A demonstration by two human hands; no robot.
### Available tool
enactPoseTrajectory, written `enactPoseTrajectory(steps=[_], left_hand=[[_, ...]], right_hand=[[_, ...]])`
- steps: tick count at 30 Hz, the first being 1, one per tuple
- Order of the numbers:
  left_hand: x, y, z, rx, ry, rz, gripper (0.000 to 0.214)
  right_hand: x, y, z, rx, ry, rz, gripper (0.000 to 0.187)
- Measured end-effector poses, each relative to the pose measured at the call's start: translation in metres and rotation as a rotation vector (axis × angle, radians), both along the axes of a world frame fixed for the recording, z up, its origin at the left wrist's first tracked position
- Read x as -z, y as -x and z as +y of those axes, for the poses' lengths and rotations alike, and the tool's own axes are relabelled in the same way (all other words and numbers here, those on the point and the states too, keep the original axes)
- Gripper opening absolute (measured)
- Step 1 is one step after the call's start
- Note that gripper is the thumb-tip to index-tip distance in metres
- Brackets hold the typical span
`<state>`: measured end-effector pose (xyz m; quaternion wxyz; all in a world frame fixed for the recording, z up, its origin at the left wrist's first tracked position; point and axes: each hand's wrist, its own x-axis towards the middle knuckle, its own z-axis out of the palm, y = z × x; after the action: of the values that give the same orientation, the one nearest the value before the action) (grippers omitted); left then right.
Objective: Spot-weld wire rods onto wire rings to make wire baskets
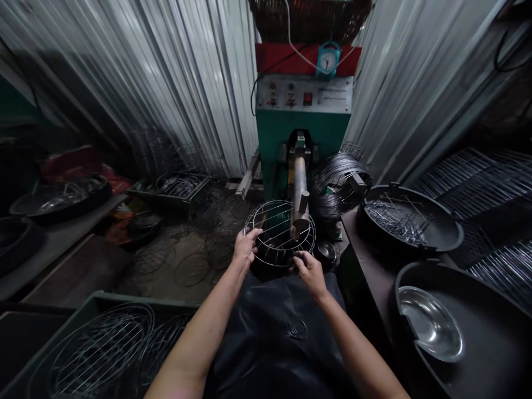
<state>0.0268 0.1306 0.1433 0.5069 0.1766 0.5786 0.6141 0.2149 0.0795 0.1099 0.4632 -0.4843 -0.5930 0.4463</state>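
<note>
A round wire rack (279, 246) with parallel bars and a double ring is held under the electrode arm (300, 194) of a green spot-welding machine (324, 124). My left hand (246, 247) grips the rack's left rim, with the thumb lying over the wire. At the near right rim, my right hand (308, 270) is closed in a pinch; its fingertips are dark and any small piece between them cannot be made out. The electrode's lower end stands over the right part of the rack. A few small bent wires (296, 330) lie on the black apron (274, 354) over my lap.
A coil of wire (343, 185) sits right of the machine. Further right are a black pan (446, 235) of wire pieces and another holding a metal bowl (432, 327). A green crate (97, 299) of round wire racks stands at the lower left. Loose wire rings (193, 269) litter the floor.
</note>
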Motion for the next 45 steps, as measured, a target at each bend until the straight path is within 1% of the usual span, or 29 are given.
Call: enactPoseTrajectory(steps=[7, 12, 18, 30, 36, 45], left_hand=[[0.002, -0.007, 0.004, -0.010, 0.011, 0.017, 0.039], [0.002, -0.011, 0.010, 0.011, 0.040, 0.016, 0.035], [0.006, -0.011, 0.016, 0.011, 0.056, 0.006, 0.032], [0.004, -0.013, 0.016, -0.011, 0.060, 0.003, 0.034], [0.005, -0.013, 0.016, -0.006, 0.043, -0.004, 0.037], [0.007, -0.010, 0.019, -0.010, 0.084, 0.010, 0.034]], right_hand=[[0.005, -0.004, 0.004, 0.021, 0.015, 0.029, 0.028], [0.001, -0.006, 0.009, 0.044, -0.019, 0.028, 0.027], [-0.002, -0.005, 0.014, 0.046, -0.038, 0.048, 0.024], [-0.004, -0.008, 0.016, 0.041, -0.062, 0.042, 0.020], [-0.002, -0.008, 0.019, 0.061, -0.064, 0.058, 0.020], [-0.001, -0.004, 0.025, 0.065, -0.062, 0.077, 0.019]])
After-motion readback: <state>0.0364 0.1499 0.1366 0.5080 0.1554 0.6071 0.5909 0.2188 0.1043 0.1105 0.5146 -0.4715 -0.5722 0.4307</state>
